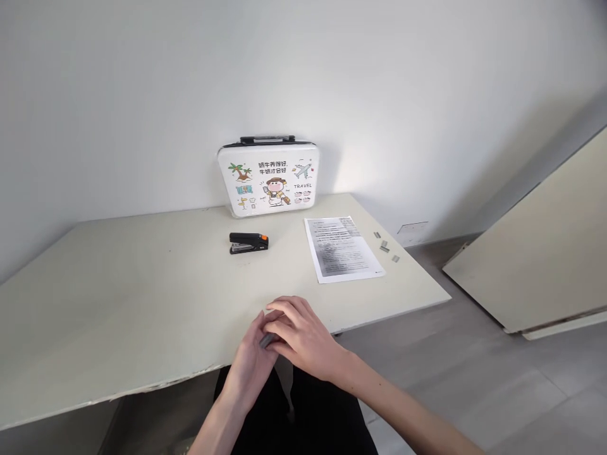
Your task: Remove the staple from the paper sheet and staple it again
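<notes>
Near the table's front edge, my left hand is turned palm up and curled around a small grey strip of staples, partly hidden by fingers. My right hand lies over it from the right, its fingers bent onto the left hand and the strip. Beyond both hands lies a black stapler with an orange button, its nose pointing left. A printed sheet of paper rests to its right. Several short strips of staples are scattered beside the sheet, close to the table's right edge.
A white carrying case with cartoon prints and a black handle stands against the wall at the back of the pale table. On the right, a pale panel rises above the grey floor. My legs are below the table edge.
</notes>
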`<move>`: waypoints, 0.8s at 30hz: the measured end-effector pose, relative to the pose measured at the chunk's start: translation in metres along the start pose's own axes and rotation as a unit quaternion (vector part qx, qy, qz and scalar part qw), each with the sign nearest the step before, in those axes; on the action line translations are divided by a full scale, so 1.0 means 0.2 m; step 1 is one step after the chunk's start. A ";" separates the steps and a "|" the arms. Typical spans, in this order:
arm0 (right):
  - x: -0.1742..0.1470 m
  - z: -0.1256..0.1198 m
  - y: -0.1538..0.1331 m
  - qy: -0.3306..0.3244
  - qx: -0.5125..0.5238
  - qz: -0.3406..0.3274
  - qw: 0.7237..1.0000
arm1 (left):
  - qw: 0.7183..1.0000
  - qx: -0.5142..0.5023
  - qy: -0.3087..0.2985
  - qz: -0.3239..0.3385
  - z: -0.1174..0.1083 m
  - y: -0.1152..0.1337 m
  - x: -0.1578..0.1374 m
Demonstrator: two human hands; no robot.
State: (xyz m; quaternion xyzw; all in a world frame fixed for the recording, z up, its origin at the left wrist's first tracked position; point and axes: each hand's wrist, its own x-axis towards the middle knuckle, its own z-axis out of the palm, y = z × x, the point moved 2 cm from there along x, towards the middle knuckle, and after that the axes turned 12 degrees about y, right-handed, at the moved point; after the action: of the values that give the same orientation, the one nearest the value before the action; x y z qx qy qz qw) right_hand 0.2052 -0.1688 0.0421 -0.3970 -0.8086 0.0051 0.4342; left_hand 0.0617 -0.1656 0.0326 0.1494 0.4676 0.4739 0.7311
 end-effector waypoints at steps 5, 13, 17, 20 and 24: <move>-0.07 -0.10 -0.03 0.046 0.010 0.013 0.999 | 0.999 0.005 -0.035 -0.014 0.08 -0.09 -0.04; -0.27 -0.38 0.24 0.150 0.008 0.131 0.980 | 0.985 0.133 -0.076 0.079 0.08 -0.13 -0.11; -0.43 -0.62 0.66 0.191 -0.095 0.225 0.951 | 0.933 0.271 -0.038 0.233 -0.04 0.06 -0.11; -0.52 -0.76 0.94 0.196 -0.188 0.269 0.924 | 0.856 0.404 0.007 0.322 -0.18 0.21 -0.04; -0.58 -0.85 1.18 0.149 -0.283 0.316 0.893 | 0.798 0.467 0.046 0.378 -0.33 0.30 0.07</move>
State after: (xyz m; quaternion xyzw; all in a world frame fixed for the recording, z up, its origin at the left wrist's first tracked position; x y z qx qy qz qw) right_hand 0.5107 -0.1396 -0.0161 -0.7339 -0.5332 -0.1460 0.3947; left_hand -0.0246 -0.1380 0.0314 0.6157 0.5717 0.4426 0.3133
